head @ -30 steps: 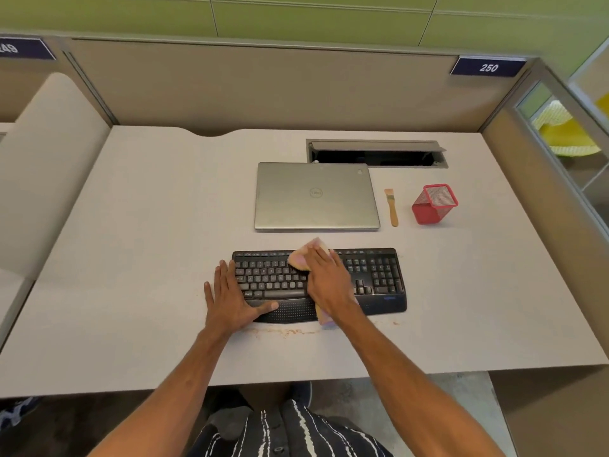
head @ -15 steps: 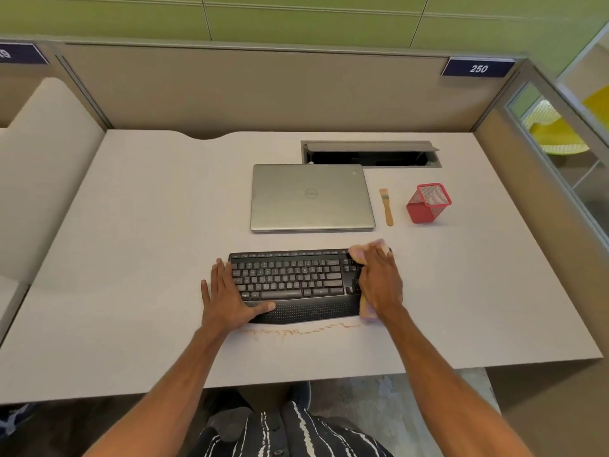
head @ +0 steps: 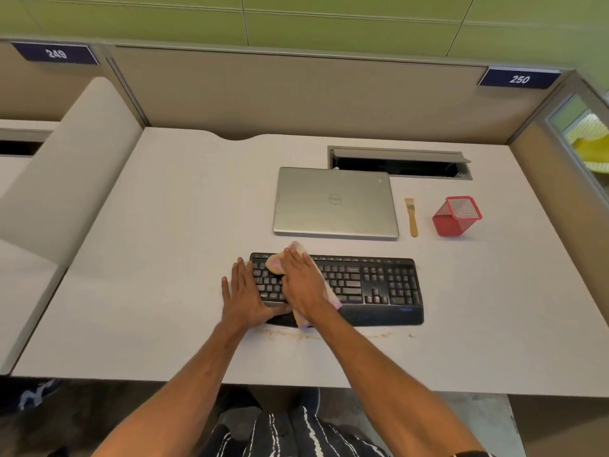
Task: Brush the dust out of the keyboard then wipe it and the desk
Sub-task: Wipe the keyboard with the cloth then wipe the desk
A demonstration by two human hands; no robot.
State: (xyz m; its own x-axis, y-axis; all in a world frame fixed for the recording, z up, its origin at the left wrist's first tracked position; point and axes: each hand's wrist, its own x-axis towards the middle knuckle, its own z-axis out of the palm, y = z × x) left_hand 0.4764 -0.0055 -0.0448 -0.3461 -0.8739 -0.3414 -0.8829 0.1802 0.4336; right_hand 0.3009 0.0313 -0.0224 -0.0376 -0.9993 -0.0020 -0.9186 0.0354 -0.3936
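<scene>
A black keyboard (head: pixel 369 285) lies on the pale grey desk (head: pixel 158 258) in front of me. My right hand (head: pixel 303 285) presses a pink and yellow cloth (head: pixel 275 262) flat onto the keyboard's left half. My left hand (head: pixel 245 298) lies flat with fingers spread on the keyboard's left end, thumb on the palm rest. A line of brownish dust (head: pixel 329 336) runs along the desk just before the keyboard. A small wooden brush (head: pixel 412 216) rests on the desk right of the laptop.
A closed silver laptop (head: pixel 334 202) sits behind the keyboard. A red mesh pen cup (head: pixel 456 216) stands tilted at the right. An open cable hatch (head: pixel 400 163) is set into the desk's back. Partition walls enclose the desk on three sides.
My right hand slid the cloth from the keyboard's middle to its right end, then back across to the left half. My left hand stayed on the left end.
</scene>
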